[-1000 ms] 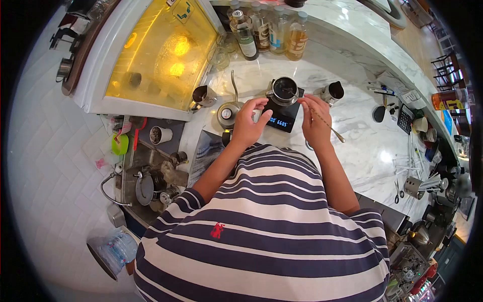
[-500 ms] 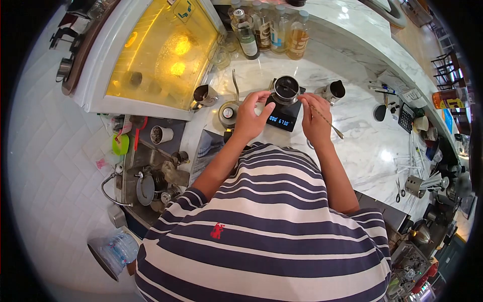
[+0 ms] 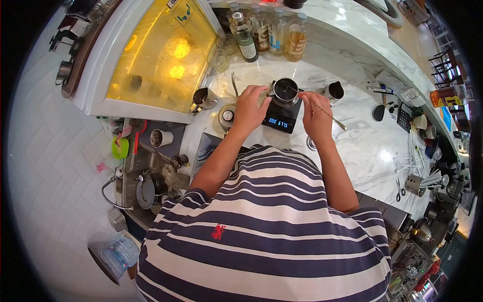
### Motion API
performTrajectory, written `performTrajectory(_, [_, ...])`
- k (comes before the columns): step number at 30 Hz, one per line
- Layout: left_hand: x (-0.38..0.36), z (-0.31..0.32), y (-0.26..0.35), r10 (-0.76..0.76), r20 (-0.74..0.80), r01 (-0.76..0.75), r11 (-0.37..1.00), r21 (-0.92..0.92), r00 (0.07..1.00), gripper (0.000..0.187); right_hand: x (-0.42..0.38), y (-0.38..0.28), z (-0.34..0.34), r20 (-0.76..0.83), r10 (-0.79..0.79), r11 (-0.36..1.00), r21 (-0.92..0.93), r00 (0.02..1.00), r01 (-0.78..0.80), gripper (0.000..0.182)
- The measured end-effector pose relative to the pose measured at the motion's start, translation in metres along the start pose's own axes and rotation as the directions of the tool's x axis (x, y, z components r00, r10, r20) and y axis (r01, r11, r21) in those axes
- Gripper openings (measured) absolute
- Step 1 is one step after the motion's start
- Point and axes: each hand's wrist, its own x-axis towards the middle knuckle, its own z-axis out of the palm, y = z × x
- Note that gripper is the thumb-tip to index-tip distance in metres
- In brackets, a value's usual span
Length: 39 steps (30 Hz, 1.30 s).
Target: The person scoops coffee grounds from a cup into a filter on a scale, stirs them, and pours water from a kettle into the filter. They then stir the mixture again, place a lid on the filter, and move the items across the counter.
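A metal pitcher (image 3: 286, 104) with dark liquid inside stands on a black digital scale (image 3: 279, 124) with lit blue digits. My left hand (image 3: 247, 109) is open at the pitcher's left side, thumb and fingers apart, fingertips close to its rim. My right hand (image 3: 317, 118) pinches a long bar spoon (image 3: 328, 116) with a twisted stem. One end of it dips into the pitcher; the other points down right past my knuckles. Left of my left hand sits a gooseneck kettle (image 3: 227, 116).
Metal pitchers stand to the left (image 3: 206, 99) and right (image 3: 333, 91). Several bottles (image 3: 276, 38) line the back. A yellow-lit glass-door fridge (image 3: 161, 55) and a sink (image 3: 132, 176) lie left. Scissors (image 3: 400, 190) and a calculator (image 3: 404, 117) lie right.
My left hand has drawn slightly left, away from the pitcher. The spoon's angle in the pitcher has shifted a little, and the scale's digits have changed.
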Motion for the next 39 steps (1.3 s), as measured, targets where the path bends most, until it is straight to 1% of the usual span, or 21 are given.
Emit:
performTrajectory(2, [0.0, 0.001, -0.001, 0.014, -0.01, -0.014, 1.0, 0.015, 1.0, 0.034, -0.001, 0.004, -0.004, -0.009, 0.038, 0.999, -0.009, 0.999, -0.038, 0.013])
performTrajectory(5, [-0.001, 0.001, -0.002, 0.043, -0.03, -0.042, 0.998, 0.049, 0.999, 0.032, -0.005, 0.003, -0.009, -0.012, 0.033, 0.999, 0.018, 0.999, -0.033, 0.013])
performTrajectory(8, [0.0, 0.004, -0.005, 0.036, -0.038, -0.037, 0.999, -0.002, 0.999, 0.029, -0.004, 0.001, -0.002, 0.022, -0.048, 0.999, 0.005, 0.999, 0.048, 0.012])
performTrajectory(14, [-0.001, 0.008, -0.009, 0.012, -0.021, -0.013, 0.999, -0.036, 1.0, 0.026, 0.006, 0.001, -0.009, -0.012, 0.066, 0.997, -0.027, 0.998, -0.066, 0.014])
performTrajectory(17, [-0.003, 0.008, -0.008, 0.005, -0.03, -0.006, 0.999, -0.054, 1.0, 0.026, -0.001, 0.001, -0.011, -0.03, 0.018, 0.999, -0.032, 0.999, -0.019, 0.015])
performTrajectory(18, [-0.004, 0.009, -0.009, 0.002, -0.023, -0.003, 0.999, -0.045, 1.0, 0.026, -0.001, -0.001, -0.01, -0.01, 0.011, 1.0, -0.004, 1.0, -0.011, 0.014])
performTrajectory(21, [-0.003, 0.011, -0.012, 0.008, -0.011, -0.008, 1.0, -0.025, 1.0, 0.028, 0.001, -0.003, 0.001, 0.011, -0.038, 0.999, -0.006, 0.999, 0.038, 0.014])
performTrajectory(22, [-0.002, 0.011, -0.012, 0.012, -0.011, -0.012, 1.0, -0.024, 1.0, 0.029, 0.002, 0.001, 0.005, -0.013, -0.062, 0.998, -0.006, 0.998, 0.062, 0.014])
performTrajectory(25, [-0.001, 0.008, -0.01, 0.018, -0.016, -0.018, 1.0, -0.013, 1.0, 0.031, 0.007, 0.004, -0.004, 0.001, 0.02, 0.998, -0.056, 1.0, -0.019, 0.015])
performTrajectory(26, [0.001, 0.008, -0.01, 0.02, -0.018, -0.02, 1.0, -0.011, 1.0, 0.031, 0.007, 0.006, -0.007, -0.009, 0.014, 0.999, -0.049, 1.0, -0.015, 0.016])
performTrajectory(29, [0.004, 0.009, -0.016, 0.032, -0.004, -0.032, 0.999, -0.019, 0.999, 0.031, 0.005, 0.002, -0.01, 0.033, -0.004, 1.0, -0.02, 0.999, 0.005, 0.015])
performTrajectory(30, [0.005, 0.008, -0.015, 0.025, 0.006, -0.025, 0.999, -0.029, 1.0, 0.031, 0.002, 0.007, -0.004, 0.007, -0.071, 0.997, -0.042, 0.997, 0.071, 0.015])
performTrajectory(33, [0.007, 0.009, -0.013, 0.019, -0.027, -0.021, 0.996, -0.087, 0.999, 0.029, 0.005, 0.008, 0.006, 0.026, -0.127, 0.989, -0.072, 0.992, 0.129, 0.016])
performTrajectory(34, [0.009, 0.01, -0.015, 0.034, -0.036, -0.037, 0.997, -0.065, 0.999, 0.029, 0.007, 0.008, 0.005, 0.034, -0.113, 0.99, -0.081, 0.993, 0.116, 0.017])
performTrajectory(35, [0.01, 0.011, -0.018, 0.027, -0.022, -0.027, 0.999, -0.031, 0.999, 0.031, 0.008, 0.007, 0.004, 0.015, -0.117, 0.99, -0.083, 0.993, 0.118, 0.019])
performTrajectory(37, [0.012, 0.01, -0.017, 0.013, 0.005, -0.013, 0.999, 0.034, 1.0, 0.035, 0.007, 0.01, 0.002, 0.014, -0.076, 0.992, -0.102, 0.997, 0.077, 0.02])
performTrajectory(39, [0.012, 0.009, -0.017, 0.004, 0.008, -0.005, 0.999, 0.042, 1.0, 0.035, 0.003, 0.008, -0.001, 0.029, -0.059, 0.992, -0.107, 0.998, 0.062, 0.02])
